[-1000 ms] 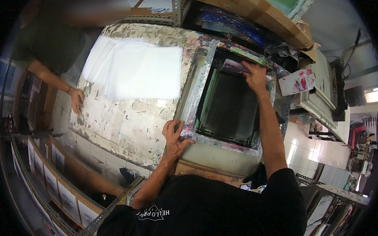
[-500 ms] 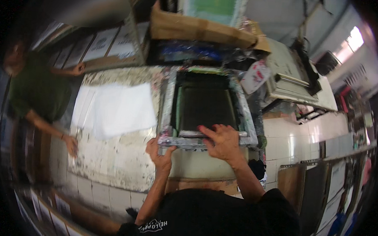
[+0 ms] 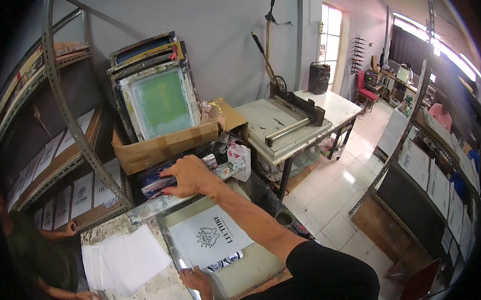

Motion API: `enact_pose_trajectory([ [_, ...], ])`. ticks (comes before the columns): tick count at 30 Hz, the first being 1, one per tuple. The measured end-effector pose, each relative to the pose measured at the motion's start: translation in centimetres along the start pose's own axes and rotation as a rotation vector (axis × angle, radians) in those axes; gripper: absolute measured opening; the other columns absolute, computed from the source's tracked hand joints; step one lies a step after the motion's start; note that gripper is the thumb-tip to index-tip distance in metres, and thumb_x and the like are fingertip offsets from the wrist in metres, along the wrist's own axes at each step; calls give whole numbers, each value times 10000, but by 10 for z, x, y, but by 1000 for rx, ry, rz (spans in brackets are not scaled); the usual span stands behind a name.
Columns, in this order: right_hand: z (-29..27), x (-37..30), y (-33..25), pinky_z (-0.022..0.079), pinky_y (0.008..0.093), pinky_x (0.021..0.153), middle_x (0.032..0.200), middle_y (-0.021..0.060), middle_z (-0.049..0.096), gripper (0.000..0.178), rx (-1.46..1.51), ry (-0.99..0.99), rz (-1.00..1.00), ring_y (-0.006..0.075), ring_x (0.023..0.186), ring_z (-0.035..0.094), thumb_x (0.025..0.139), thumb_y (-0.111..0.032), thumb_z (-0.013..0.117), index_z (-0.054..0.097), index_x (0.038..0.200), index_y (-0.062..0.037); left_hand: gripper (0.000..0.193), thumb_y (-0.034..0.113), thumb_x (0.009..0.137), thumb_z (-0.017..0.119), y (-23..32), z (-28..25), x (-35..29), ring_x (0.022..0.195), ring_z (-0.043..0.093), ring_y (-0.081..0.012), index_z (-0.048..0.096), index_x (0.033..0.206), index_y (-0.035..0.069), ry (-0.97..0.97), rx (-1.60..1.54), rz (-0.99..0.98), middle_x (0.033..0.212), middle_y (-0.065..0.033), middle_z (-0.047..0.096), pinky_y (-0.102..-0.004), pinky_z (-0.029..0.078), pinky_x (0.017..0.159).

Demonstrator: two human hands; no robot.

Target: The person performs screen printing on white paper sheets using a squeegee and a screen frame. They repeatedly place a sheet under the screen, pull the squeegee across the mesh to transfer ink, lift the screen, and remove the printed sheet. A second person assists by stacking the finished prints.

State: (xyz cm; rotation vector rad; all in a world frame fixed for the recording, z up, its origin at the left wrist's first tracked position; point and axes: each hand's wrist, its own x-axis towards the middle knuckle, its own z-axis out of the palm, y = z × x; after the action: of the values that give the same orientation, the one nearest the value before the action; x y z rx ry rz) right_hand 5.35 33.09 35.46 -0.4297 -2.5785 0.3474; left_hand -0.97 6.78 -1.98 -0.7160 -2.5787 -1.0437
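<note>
A pale sheet with a black emblem and lettering [image 3: 193, 239] lies over a flat light-coloured printing bed [image 3: 265, 261]. My left hand [image 3: 196, 280] is closed at the sheet's near left corner. Beside that corner, a patterned black-and-white patch [image 3: 226, 261] shows past the sheet's edge. Farther back, my right hand [image 3: 188, 175] is closed around a silver, tape-wrapped squeegee [image 3: 157, 188], fingers curled over it. Just below it runs the ink-stained edge of the raised screen frame [image 3: 144, 212]; the mesh is out of sight. Whether the right hand also bears the frame cannot be told.
White sheets [image 3: 131, 260] are stacked on the stained table at left, near a person in green [image 3: 34, 256]. Metal shelving [image 3: 66, 94] rises behind them. Screen frames [image 3: 159, 101] stand in a cardboard box [image 3: 165, 149]. A lever-armed press [image 3: 290, 120] and drying racks [image 3: 405, 184] are right.
The screen frame has swung up off the bed, uncovering the printed sheet. My right hand moved away from me with the squeegee; my left hand went from the frame's corner to the sheet.
</note>
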Motion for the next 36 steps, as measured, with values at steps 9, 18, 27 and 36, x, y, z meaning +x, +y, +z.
enact_pose_trajectory([
  [9, 4, 5, 7, 512, 435, 878, 917, 196, 730, 500, 2, 40, -8, 368, 922, 686, 726, -523, 756, 769, 1085, -176, 257, 189, 952, 621, 12, -10, 21, 681, 489, -161, 575, 825, -30, 9, -717, -334, 770, -66, 572, -325, 403, 594],
  [18, 6, 16, 5, 527, 452, 881, 942, 179, 732, 550, -62, 15, -20, 358, 940, 690, 730, -601, 716, 758, 1110, -206, 185, 125, 989, 565, -101, -93, 63, 727, 423, -120, 549, 866, -13, 383, -784, -425, 788, -12, 489, -287, 379, 643],
  [27, 16, 11, 20, 543, 390, 817, 961, 153, 739, 456, -42, 123, -68, 331, 890, 708, 709, -375, 829, 753, 1084, -126, 764, 468, 947, 629, -235, -164, 37, 1080, 597, -341, 370, 1447, -48, 516, 141, -1042, 1333, -220, 539, -402, 474, 945],
  [36, 8, 21, 11, 533, 407, 832, 960, 153, 739, 448, 34, 70, -14, 341, 925, 695, 759, -418, 801, 746, 1124, -165, 235, 219, 804, 758, -84, -91, 98, 1026, 583, -288, 729, 980, 66, 310, 70, 80, 1044, -90, 670, -447, 411, 882],
])
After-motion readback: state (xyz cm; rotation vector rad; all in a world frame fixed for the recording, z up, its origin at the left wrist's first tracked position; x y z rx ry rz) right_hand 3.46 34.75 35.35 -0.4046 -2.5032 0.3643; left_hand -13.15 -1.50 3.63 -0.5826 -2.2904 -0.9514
